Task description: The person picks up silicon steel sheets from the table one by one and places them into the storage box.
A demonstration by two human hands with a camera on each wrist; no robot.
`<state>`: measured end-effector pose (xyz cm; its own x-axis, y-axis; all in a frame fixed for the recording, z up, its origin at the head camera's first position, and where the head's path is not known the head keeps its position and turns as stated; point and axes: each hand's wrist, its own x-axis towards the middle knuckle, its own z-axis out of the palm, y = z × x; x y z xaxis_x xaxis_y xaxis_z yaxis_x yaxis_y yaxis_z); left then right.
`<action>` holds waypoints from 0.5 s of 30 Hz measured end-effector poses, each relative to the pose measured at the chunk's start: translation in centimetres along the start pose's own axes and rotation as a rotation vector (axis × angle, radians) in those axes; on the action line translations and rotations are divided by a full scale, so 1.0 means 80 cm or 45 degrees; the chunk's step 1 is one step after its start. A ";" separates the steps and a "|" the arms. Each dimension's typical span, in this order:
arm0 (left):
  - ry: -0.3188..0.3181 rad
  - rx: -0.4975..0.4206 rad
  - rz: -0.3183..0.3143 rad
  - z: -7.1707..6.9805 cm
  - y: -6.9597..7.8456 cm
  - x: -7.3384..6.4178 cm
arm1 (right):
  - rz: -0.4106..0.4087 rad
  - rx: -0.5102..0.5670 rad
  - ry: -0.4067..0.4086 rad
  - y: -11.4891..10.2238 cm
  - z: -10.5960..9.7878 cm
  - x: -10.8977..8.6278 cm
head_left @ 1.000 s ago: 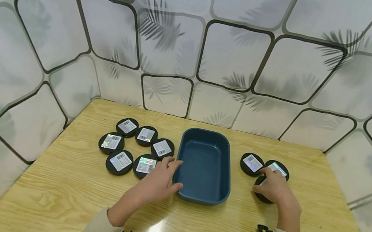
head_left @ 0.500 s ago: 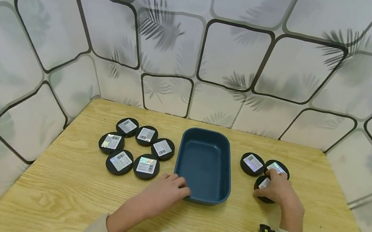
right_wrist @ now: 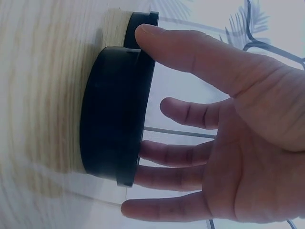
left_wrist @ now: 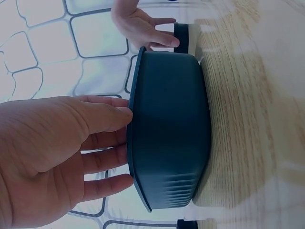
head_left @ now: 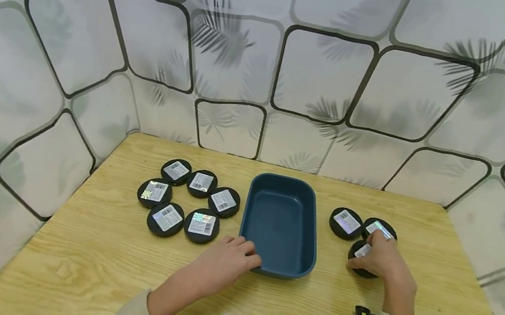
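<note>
A deep blue rectangular plastic bin (head_left: 280, 225) stands upright mid-table, with bare inside walls. My left hand (head_left: 224, 265) grips its near-left corner; in the left wrist view the thumb lies outside the rim and the other fingers (left_wrist: 105, 188) reach behind it. To the right, a low black round container (right_wrist: 112, 114) with a white label on top sits on the table. My right hand (head_left: 382, 260) holds it from above, its thumb (right_wrist: 167, 45) at one side of the rim and fingertips across the far side. Part of its label is covered.
Two similar black containers stand close by it, one at the back left (head_left: 346, 223) and one at the back right (head_left: 379, 228). Left of the bin, several more labelled black containers (head_left: 202, 225) form a loose ring. A patterned wall (head_left: 241, 60) borders the table (head_left: 90, 264).
My left hand has moved from open beside the bin's left wall to a grip on its near-left corner. The right hand has shifted only slightly at the same container. The view has drifted slightly.
</note>
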<state>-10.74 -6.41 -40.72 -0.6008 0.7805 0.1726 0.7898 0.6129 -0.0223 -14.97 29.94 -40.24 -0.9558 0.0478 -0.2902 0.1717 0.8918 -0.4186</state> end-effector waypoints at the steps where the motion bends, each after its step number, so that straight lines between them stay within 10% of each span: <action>1: -0.008 0.000 0.000 0.000 0.000 0.000 | 0.005 0.003 -0.002 0.000 0.000 0.000; 15: -0.017 0.010 -0.009 0.002 0.001 0.001 | 0.024 -0.022 -0.052 0.004 0.000 -0.001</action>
<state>-10.71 -6.28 -40.89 -0.6078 0.7780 0.1593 0.7848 0.6191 -0.0289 -14.87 30.23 -40.33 -0.9420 0.0465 -0.3325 0.1849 0.8985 -0.3980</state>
